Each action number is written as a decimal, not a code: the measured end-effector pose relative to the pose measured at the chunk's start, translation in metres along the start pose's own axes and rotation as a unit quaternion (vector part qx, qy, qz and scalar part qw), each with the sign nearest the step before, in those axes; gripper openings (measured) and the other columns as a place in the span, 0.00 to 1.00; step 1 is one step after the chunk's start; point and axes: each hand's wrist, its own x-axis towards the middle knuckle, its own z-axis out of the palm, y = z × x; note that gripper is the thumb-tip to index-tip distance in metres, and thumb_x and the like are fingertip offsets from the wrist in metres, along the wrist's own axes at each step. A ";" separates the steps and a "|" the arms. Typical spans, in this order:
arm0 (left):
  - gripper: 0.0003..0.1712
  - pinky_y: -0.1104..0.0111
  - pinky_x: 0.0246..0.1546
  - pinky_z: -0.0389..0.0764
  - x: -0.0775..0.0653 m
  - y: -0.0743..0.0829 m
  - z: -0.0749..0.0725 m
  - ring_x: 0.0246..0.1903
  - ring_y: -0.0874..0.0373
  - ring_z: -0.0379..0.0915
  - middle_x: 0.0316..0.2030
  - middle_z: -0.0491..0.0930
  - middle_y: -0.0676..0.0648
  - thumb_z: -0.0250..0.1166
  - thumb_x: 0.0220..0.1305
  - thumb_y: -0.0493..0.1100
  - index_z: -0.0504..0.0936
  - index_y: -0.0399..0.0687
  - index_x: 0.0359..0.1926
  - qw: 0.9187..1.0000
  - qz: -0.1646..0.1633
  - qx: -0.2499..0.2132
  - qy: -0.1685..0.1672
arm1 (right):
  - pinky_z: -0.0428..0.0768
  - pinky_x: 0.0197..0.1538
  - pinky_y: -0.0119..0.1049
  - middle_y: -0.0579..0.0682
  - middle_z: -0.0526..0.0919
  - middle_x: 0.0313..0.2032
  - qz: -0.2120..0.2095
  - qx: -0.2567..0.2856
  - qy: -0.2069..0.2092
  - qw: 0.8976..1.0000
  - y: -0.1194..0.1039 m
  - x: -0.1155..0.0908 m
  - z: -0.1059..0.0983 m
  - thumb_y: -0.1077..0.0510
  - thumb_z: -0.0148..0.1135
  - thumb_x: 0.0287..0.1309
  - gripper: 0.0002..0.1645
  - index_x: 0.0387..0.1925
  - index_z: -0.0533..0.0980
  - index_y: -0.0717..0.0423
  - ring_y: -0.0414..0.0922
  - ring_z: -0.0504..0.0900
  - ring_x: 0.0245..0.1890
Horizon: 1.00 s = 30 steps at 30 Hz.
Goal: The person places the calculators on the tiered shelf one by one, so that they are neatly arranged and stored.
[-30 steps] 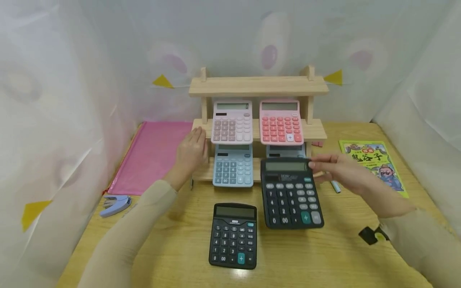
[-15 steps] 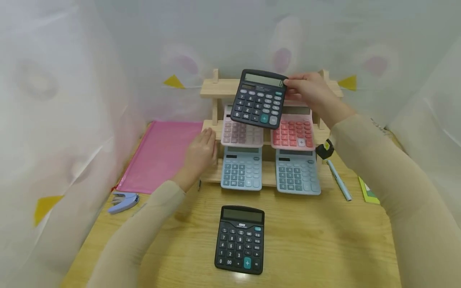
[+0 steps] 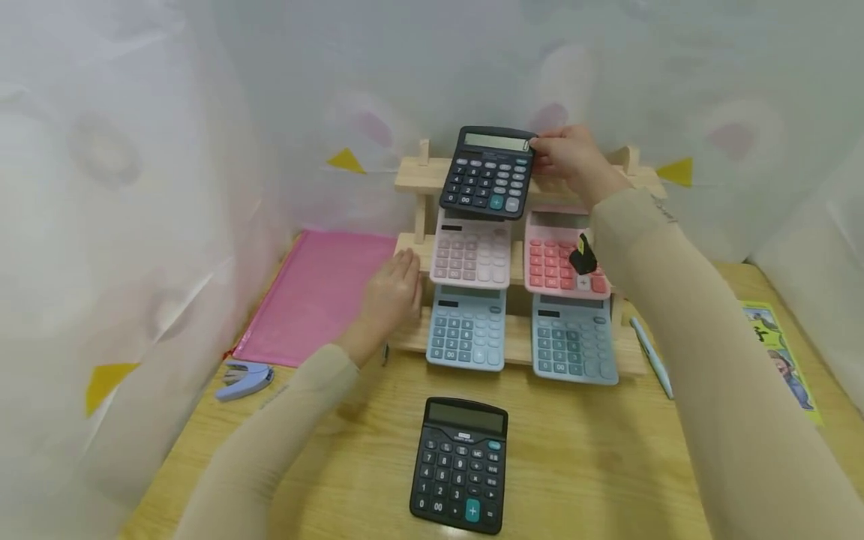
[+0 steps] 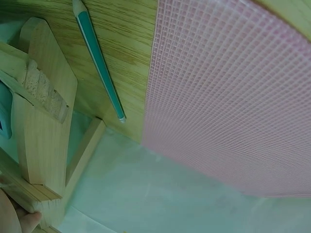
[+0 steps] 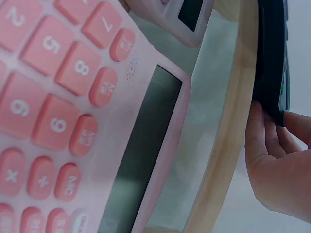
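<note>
My right hand (image 3: pixel 574 161) pinches the upper right corner of a black calculator (image 3: pixel 486 176), thumb on the front and fingers behind. That calculator leans at the top tier of a wooden shelf rack (image 3: pixel 412 176); in the right wrist view it stands against the plank. At the left end of the middle tier, my left hand (image 3: pixel 388 300) holds the rack's edge. The middle tier bears a pale pink calculator (image 3: pixel 470 251) and a coral-keyed pink calculator (image 3: pixel 550 262). Below stand two blue calculators (image 3: pixel 466 330) (image 3: pixel 574 341). Another black calculator (image 3: pixel 459 465) lies on the table in front.
Left of the rack lies a pink mesh pouch (image 3: pixel 324 292), with a blue stapler (image 3: pixel 244 380) nearer. A green pencil (image 4: pixel 99 63) lies between rack and pouch. At right are a light blue pen (image 3: pixel 651 356) and a green comic book (image 3: pixel 779 360). White sheeting (image 3: pixel 270 97) hangs around.
My right hand has lifted the black calculator from in front of the lower tier up to the top tier, left side. The left hand stays at the rack's edge. The head view has shifted slightly.
</note>
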 end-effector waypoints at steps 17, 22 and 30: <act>0.20 0.63 0.57 0.77 0.005 0.005 -0.001 0.52 0.47 0.77 0.51 0.79 0.38 0.58 0.60 0.42 0.77 0.34 0.51 1.000 -0.003 0.014 0.006 | 0.81 0.36 0.23 0.41 0.79 0.38 -0.013 -0.072 0.090 0.993 -0.007 0.029 0.016 0.54 0.53 0.62 0.22 0.58 0.71 0.53 0.35 0.79 0.32; 0.21 0.63 0.58 0.76 0.007 0.008 0.001 0.53 0.47 0.76 0.52 0.78 0.37 0.56 0.60 0.42 0.77 0.34 0.51 1.000 -0.003 0.012 0.001 | 0.80 0.48 0.27 0.43 0.79 0.49 -0.006 -0.074 0.099 0.992 -0.008 0.034 0.016 0.53 0.52 0.63 0.22 0.59 0.70 0.50 0.35 0.78 0.37; 0.21 0.62 0.59 0.76 0.013 0.020 0.012 0.53 0.46 0.76 0.52 0.78 0.37 0.57 0.60 0.42 0.77 0.34 0.51 1.000 0.006 0.001 0.006 | 0.78 0.56 0.29 0.44 0.75 0.57 -0.003 -0.075 0.120 0.990 -0.004 0.030 -0.001 0.52 0.50 0.64 0.23 0.60 0.69 0.48 0.38 0.80 0.44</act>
